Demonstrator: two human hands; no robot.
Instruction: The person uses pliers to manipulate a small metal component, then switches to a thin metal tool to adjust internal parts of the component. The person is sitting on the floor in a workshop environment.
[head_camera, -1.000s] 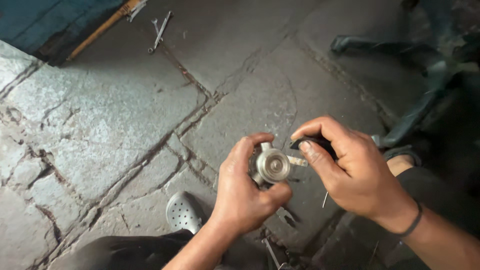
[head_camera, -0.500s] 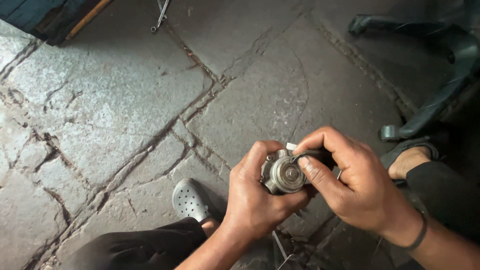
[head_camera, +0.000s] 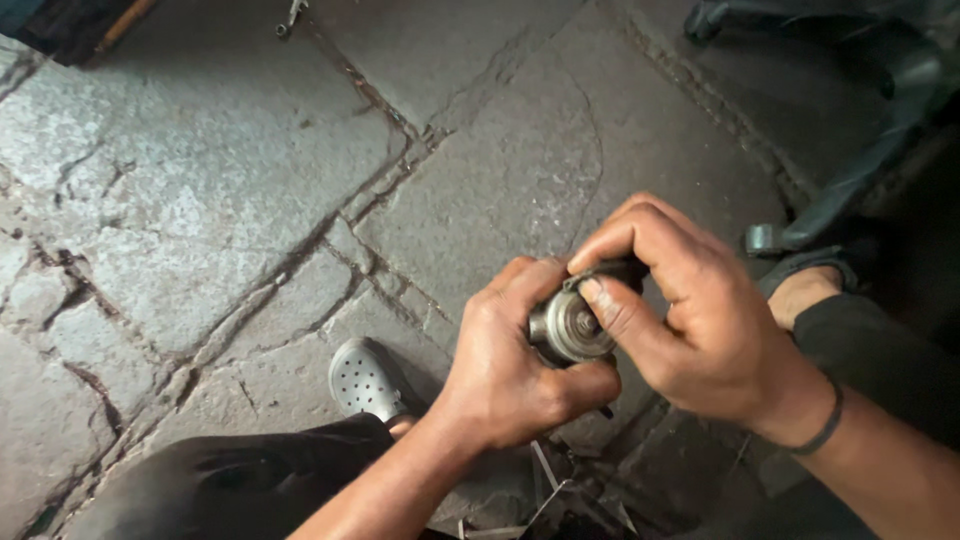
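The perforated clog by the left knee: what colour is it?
Pale grey clog, clearest in the head view.

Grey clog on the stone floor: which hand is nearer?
Left. The left hand sits just right of the grey clog, wrapped around a round metal part. The right hand is farther right, beyond that part, fingertips on it.

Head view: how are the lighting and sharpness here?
Head view: daylight on the stone floor, right and bottom edges in deep shadow; a glint on the round metal part between the left hand and right hand; hands fairly sharp.
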